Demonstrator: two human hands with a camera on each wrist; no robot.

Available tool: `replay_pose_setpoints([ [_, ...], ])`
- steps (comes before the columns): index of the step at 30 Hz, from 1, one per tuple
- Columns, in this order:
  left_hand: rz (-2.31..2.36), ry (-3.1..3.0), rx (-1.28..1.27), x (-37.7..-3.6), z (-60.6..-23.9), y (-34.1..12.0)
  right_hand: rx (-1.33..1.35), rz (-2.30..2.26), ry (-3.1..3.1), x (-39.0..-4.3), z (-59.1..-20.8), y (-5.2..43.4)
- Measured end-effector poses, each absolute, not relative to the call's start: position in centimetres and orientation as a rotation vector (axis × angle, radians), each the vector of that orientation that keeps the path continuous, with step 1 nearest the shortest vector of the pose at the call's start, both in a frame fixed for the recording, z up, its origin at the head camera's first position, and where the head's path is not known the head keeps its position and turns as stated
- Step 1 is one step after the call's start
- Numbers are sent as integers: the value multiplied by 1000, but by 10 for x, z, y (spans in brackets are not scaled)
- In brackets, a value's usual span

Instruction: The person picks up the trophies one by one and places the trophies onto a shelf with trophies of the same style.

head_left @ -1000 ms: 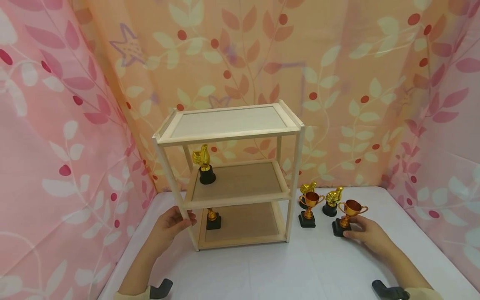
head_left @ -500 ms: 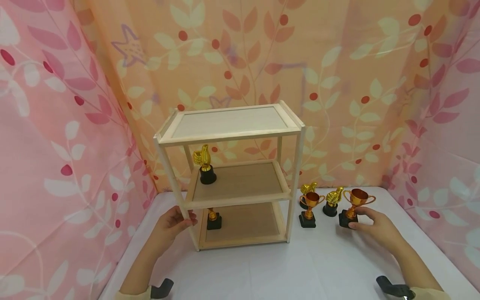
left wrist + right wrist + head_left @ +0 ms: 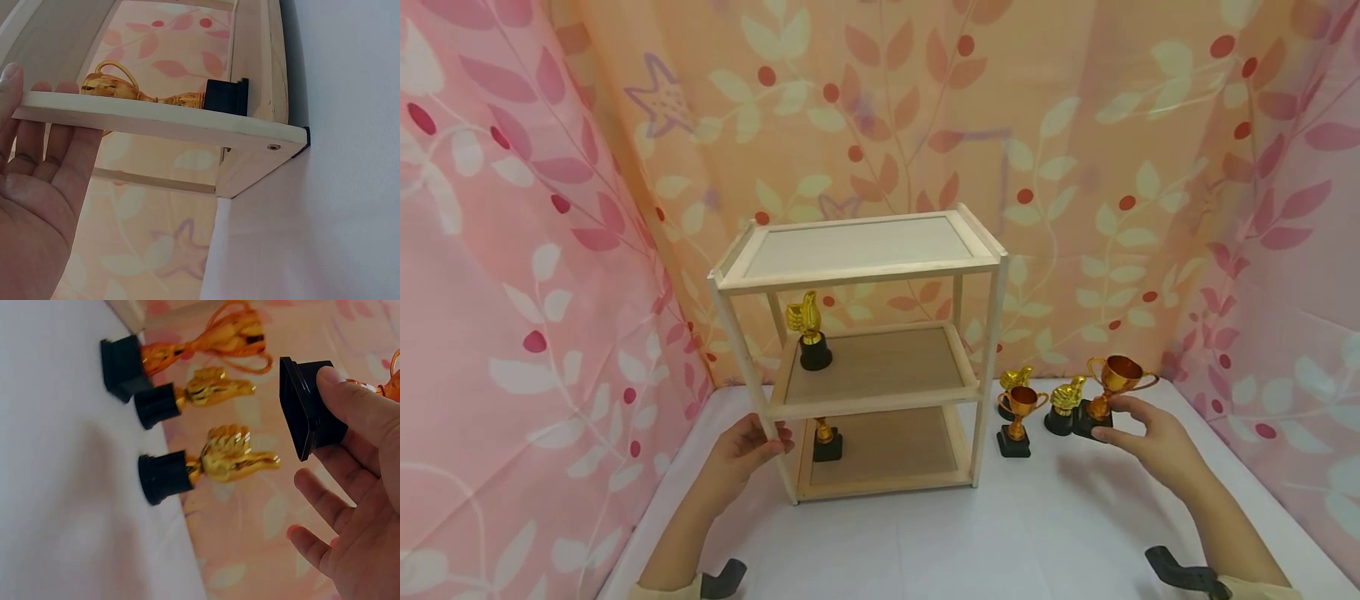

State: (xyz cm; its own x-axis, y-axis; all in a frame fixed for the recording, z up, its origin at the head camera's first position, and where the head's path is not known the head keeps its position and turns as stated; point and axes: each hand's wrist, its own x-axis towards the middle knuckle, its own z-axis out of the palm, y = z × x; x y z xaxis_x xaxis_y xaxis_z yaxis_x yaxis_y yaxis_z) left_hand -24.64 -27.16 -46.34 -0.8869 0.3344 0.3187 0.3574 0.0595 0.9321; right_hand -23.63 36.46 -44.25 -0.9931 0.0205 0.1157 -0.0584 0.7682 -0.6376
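Cuffs (image 3: 1255, 587): pale, with a dark strap (image 3: 724, 578) at each wrist
Left hand (image 3: 741, 462): holding the front left post (image 3: 744, 367) of a wooden rack (image 3: 872, 407), thumb on one side, fingers on the other
Right hand (image 3: 1157, 437): pinching the black base of a copper cup trophy (image 3: 1120, 377), lower fingers spread away from it
Held cup: lifted, leaning, towards the back right corner of the white table (image 3: 910, 550)
Lower shelf (image 3: 887, 446): second cup trophy (image 3: 827, 443) upright near the left edge
Right of rack: third cup trophy (image 3: 1022, 402) upright on the table, gold thumbs-up trophy (image 3: 1063, 396) near it
Middle shelf (image 3: 880, 362): another thumb trophy (image 3: 812, 354) by the left edge
Table's back edge: last thumb trophy (image 3: 1015, 380), partly hidden by the third cup
Behind: orange leaf-print curtain (image 3: 872, 100)
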Motion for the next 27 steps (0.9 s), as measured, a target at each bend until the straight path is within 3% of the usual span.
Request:
replay_pose_setpoints([
  [27, -2030, -2287, -714, -246, -461, -270, 209, 1100, -2616, -213, -375, 294],
])
